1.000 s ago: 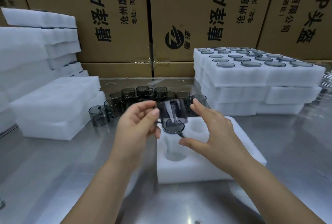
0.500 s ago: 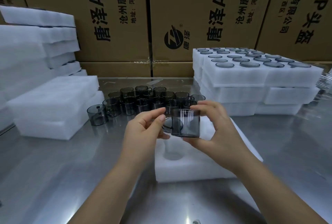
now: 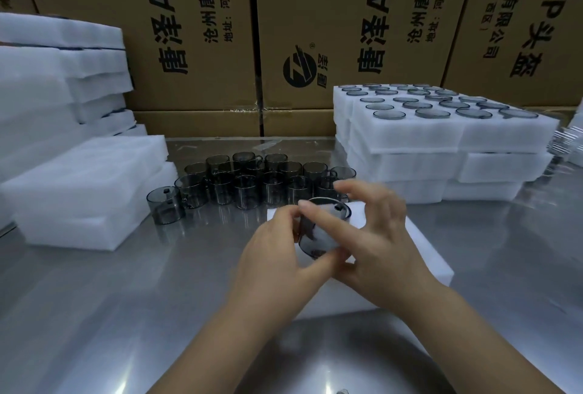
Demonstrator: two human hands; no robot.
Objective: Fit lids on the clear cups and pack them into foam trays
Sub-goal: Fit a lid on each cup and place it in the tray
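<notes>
A smoky clear cup [image 3: 318, 232] is tilted, mouth up and away from me, between both hands over a white foam tray [image 3: 422, 254]. My left hand [image 3: 277, 245] pinches its near-left side with thumb and fingers. My right hand [image 3: 375, 235] grips its right side, with the index finger across the cup's front and other fingers raised over the rim. The tray's pockets are hidden behind my hands. Several more smoky cups [image 3: 252, 182] stand grouped behind on the steel table [image 3: 126, 299], one apart at the left [image 3: 165, 209].
Filled foam trays [image 3: 441, 131] with round cup tops showing are stacked at the right back. Plain foam blocks [image 3: 88, 185] pile up at the left. Cardboard boxes [image 3: 195, 30] wall off the back of the table.
The cup, held upright in the air half a second ago, has come down over the foam tray and tipped. Both hands have shifted their hold and dropped with it.
</notes>
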